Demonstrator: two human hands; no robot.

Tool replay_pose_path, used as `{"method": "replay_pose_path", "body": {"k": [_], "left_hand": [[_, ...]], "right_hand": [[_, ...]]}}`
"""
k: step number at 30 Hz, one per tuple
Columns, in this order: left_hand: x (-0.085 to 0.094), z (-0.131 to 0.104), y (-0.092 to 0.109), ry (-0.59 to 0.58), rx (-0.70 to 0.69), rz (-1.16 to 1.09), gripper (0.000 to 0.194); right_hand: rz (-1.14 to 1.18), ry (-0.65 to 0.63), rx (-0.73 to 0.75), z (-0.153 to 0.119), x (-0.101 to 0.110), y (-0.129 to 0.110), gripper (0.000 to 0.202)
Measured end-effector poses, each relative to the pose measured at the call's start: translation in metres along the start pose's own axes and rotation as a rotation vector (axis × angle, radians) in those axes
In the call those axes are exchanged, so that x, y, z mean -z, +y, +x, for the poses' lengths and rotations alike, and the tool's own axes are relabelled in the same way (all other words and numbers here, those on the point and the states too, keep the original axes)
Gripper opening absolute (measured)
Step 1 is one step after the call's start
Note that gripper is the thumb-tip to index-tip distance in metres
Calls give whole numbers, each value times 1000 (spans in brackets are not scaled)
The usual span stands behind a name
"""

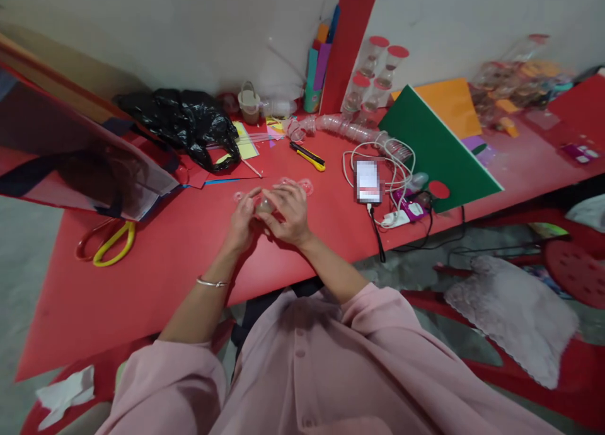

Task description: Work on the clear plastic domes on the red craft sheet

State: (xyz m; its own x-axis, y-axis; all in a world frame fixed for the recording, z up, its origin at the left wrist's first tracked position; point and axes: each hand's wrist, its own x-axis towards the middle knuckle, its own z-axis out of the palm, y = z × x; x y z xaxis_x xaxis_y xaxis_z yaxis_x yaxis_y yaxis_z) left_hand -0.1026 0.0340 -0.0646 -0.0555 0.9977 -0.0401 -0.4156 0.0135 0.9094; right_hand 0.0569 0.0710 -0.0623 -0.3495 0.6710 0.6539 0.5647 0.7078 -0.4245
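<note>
Pink shirt facing table; left hand, right hand are cupping clear plastic piece between them, probably steadying it.

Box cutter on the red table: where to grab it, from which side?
Probably mid-body on the box cutter, from above, pinching across its long sides: it's slim and lies flat on the table. Blade position unclear.

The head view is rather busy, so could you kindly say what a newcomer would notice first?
Probably the bright red table, spread across the middle. Near its centre, the left hand and right hand hold a small clear item. A green board stands out at right, a black plastic bag at back left.
</note>
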Motion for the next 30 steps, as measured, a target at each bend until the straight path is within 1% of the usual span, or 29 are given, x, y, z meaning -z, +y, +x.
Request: {"method": "replay_pose_path", "body": {"k": [1, 3, 5, 8, 10, 12, 14, 18, 20, 21, 22, 23, 24, 25, 26, 27, 28, 29, 30], "left_hand": [[-1, 0, -1, -37, 72, -58, 53], [-2, 1, -1, -75, 158, -126, 47], [-2, 1, 2, -84, 185, -144, 43], [-2, 0, 6, -103, 197, -109, 52], [-3, -3, 3, -113, 183, -55, 57], [-5, -6, -2, -108, 136, 16, 60], [-5, -7, -8, -97, 81, 99, 61], [-2, -7, -13, -102, 35, 261, 59], [-1, -7, -11, -110, 3, 359, 57], [0, -6, -11, -115, -17, 403, 55], [0, -6, -11, -117, -35, 437, 53], [0, -5, -11, -116, -50, 457, 52], [0, -4, -12, -113, -58, 465, 52], [0, -4, -13, -107, -64, 467, 52], [0, -3, -14, -97, -71, 467, 52], [-1, -2, -15, -85, -77, 467, 51], [-1, -2, -16, -75, -81, 466, 51], [-1, -2, -17, -68, -81, 466, 51], [-1, -2, -17, -62, -80, 466, 51]], "right_hand": [[9, -36, -6, -2, 0, -1, 48], [15, -95, -35, -5, 0, -2, 49], [16, -123, -57, -9, 4, -1, 52], [-18, -120, -95, -20, 15, -3, 58], [-70, -128, -153, -30, 28, -6, 63], [-109, -139, -219, -39, 44, -9, 65], [-111, -137, -249, -48, 61, -11, 64], [-90, -121, -219, -68, 91, -15, 53], [-107, -123, -189, -85, 108, -15, 46], [-133, -111, -160, -96, 120, -13, 42], [-186, -76, -131, -107, 136, -8, 37], [-264, -2, -103, -118, 155, 2, 32], [-391, 109, -90, -129, 179, 15, 31], [-575, 285, -143, -138, 206, 34, 38], [-762, 499, -251, -145, 236, 56, 49], [-894, 722, -389, -149, 265, 83, 57], [-960, 879, -481, -151, 294, 111, 61], [-971, 968, -527, -151, 319, 140, 64], [-960, 1001, -560, -148, 339, 167, 68]]}}
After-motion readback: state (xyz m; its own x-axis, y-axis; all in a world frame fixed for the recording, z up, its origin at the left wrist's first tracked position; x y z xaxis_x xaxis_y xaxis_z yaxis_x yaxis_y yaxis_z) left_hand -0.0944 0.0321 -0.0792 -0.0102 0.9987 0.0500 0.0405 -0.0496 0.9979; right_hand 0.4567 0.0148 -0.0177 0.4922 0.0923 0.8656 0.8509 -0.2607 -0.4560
